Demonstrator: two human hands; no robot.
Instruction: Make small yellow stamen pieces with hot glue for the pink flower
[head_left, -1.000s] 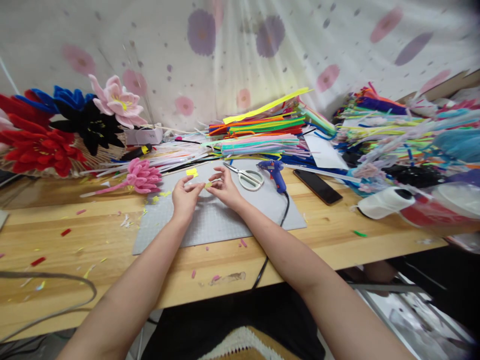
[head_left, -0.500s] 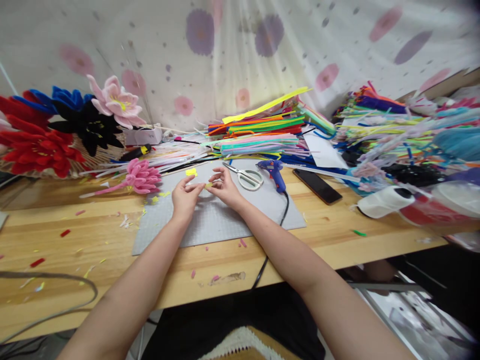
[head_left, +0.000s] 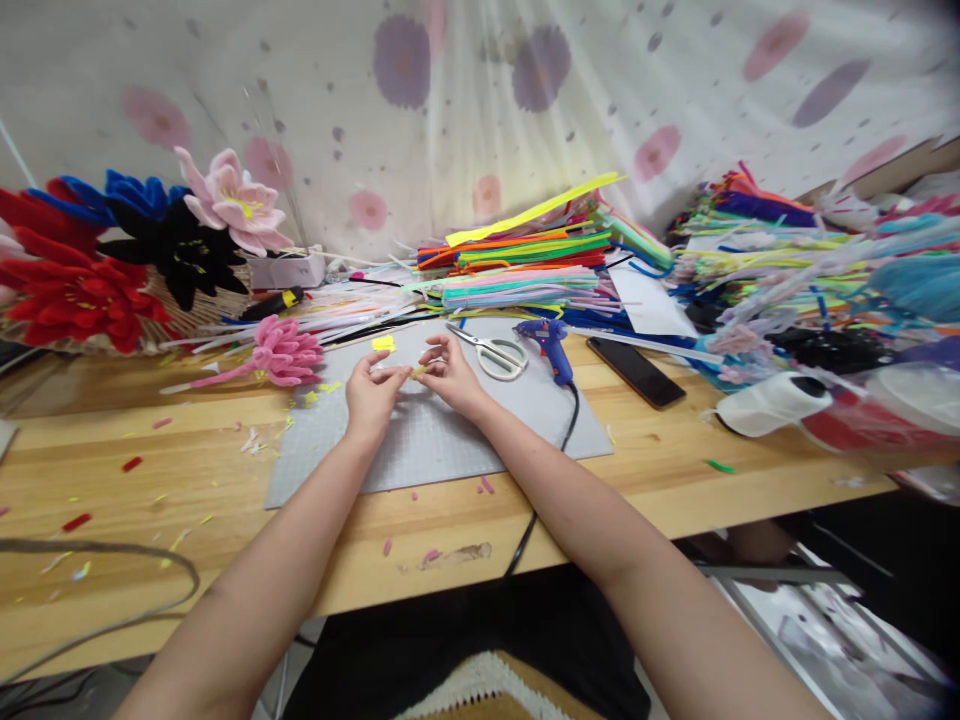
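Observation:
Over the grey cutting mat (head_left: 442, 440), my left hand (head_left: 373, 395) and my right hand (head_left: 452, 378) meet fingertip to fingertip. Between their pinched thumbs and forefingers is a small yellow piece (head_left: 418, 373), too small to make out fully. Just beyond the left hand lies a bright yellow scrap (head_left: 383, 343). Scissors with pale handles (head_left: 501, 358) rest right of my right hand, and a blue glue gun (head_left: 551, 348) lies beside them. A pink pipe-cleaner flower (head_left: 283, 352) lies left of my left hand, with yellow bits (head_left: 310, 398) near it.
Bundles of coloured pipe cleaners (head_left: 525, 250) line the back. A phone (head_left: 636, 372) lies to the right, near a white bottle (head_left: 772, 403). Fuzzy red flowers (head_left: 82, 300) stand at the left. The glue gun's black cord (head_left: 571, 420) runs off the front edge.
Hardly anything differs. Both hands keep their pinch on the small yellow piece, with only a slight shift of the fingers; the view has moved very slightly.

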